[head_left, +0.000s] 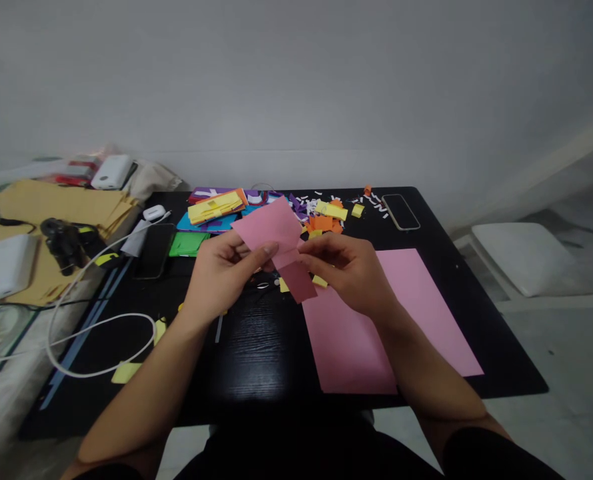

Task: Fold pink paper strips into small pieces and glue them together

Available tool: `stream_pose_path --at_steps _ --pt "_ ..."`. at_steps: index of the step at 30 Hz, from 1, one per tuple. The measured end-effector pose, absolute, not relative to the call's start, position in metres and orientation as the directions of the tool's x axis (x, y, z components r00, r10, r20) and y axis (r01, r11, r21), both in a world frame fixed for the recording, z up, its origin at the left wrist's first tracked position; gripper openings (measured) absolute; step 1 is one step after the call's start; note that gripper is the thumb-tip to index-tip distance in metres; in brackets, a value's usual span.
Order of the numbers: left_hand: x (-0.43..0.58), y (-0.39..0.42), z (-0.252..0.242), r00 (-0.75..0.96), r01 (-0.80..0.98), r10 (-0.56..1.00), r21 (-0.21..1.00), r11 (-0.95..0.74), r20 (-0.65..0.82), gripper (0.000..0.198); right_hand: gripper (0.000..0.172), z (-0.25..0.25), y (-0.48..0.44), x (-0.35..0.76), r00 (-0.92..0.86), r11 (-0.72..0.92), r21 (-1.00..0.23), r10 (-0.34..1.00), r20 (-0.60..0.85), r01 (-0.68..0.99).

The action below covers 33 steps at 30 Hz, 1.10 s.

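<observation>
A piece of pink paper (pixel 271 225) is held up above the table between both hands, with a darker strip of it hanging down on the right. My left hand (pixel 226 267) is closed on its left part, thumb on top and fingers behind. At its right edge, my right hand (pixel 344 267) pinches the paper between thumb and fingertips. Under my right forearm lies a large pink sheet (pixel 426 300), flat on the black table (pixel 251 353). Small yellow scraps and a dark tool, partly hidden, lie below the hands.
Behind the hands are yellow paper strips (pixel 216 207), green paper (pixel 189 244), orange scraps (pixel 326 223) and white bits. One phone (pixel 400 212) lies at the back right, another phone (pixel 155 251) at left. A white cable (pixel 101 320) loops over the left edge near brown envelopes (pixel 66 207).
</observation>
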<state>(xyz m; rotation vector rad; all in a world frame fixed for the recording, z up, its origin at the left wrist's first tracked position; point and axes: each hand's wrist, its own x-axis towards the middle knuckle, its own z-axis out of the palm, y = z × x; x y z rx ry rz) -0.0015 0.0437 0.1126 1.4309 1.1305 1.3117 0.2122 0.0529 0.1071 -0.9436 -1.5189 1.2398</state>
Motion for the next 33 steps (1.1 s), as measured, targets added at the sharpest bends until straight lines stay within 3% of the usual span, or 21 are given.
stream_pose_path --at_steps 7,15,23,33 --pt "-0.0020 0.0460 0.1132 0.095 -0.023 0.981 0.986 -0.167 0.168 0.026 0.020 0.1098 0.0520 0.2114 -0.348 0.135 -0.991 0.929 0.130 -0.009" --pt "-0.0006 0.0443 0.1103 0.191 -0.106 0.968 0.984 -0.141 0.159 0.047 0.023 0.1115 0.0525 0.2116 -0.293 0.110 -0.993 0.949 0.114 -0.031" --pt "0.0031 0.0435 0.1095 0.171 -0.102 0.970 0.982 -0.159 0.175 0.036 0.013 0.1061 0.0520 0.2088 -0.232 0.177 -0.984 0.956 0.178 -0.027" --pt "-0.0005 0.0415 0.1112 0.152 0.119 0.930 0.928 -0.354 0.336 0.009 0.006 0.1047 0.0516 0.2085 -0.255 0.263 -0.964 0.930 0.267 -0.050"
